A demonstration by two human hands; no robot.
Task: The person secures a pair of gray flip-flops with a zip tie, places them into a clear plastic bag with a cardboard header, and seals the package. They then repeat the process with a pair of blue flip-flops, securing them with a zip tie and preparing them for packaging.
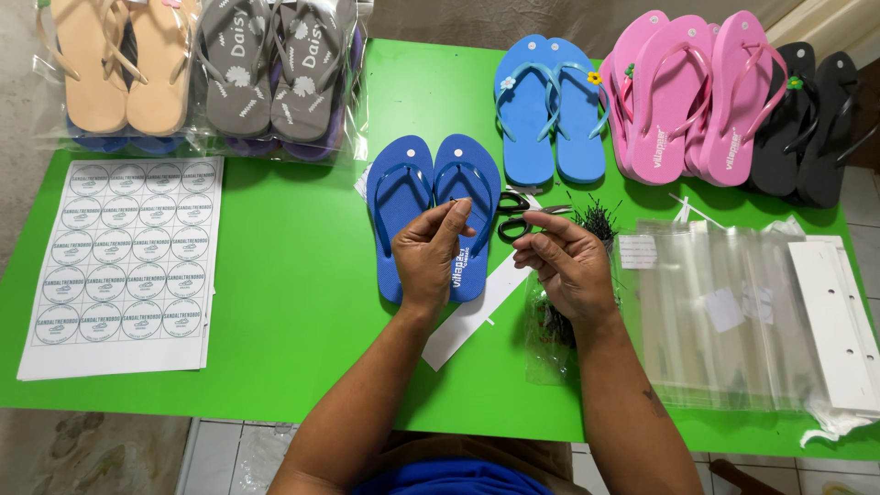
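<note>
A tiny dark fastener [456,201] sits pinched between the thumb and fingertips of the left hand [429,252], held just above the pair of dark blue flip-flops [433,215] lying on the green table [302,275]. It is too small to tell what it is exactly. The right hand [570,264] hovers just beside, its fingers curled inward with the tips close together; whether they hold anything cannot be told. Black-handled scissors [515,215] lie between the 2 hands, partly hidden behind the right fingers. A heap of small dark ties [598,220] lies beyond the right hand. A white card strip [472,307] runs under the wrists, and a clear bag [548,344] is partly covered by the right forearm. Clear plastic bags [724,312] and white header cards [839,312] lie to the right, a sheet of round stickers [124,261] to the left. Light blue, pink, black, grey and tan flip-flops line the far edge, some cut off.
</note>
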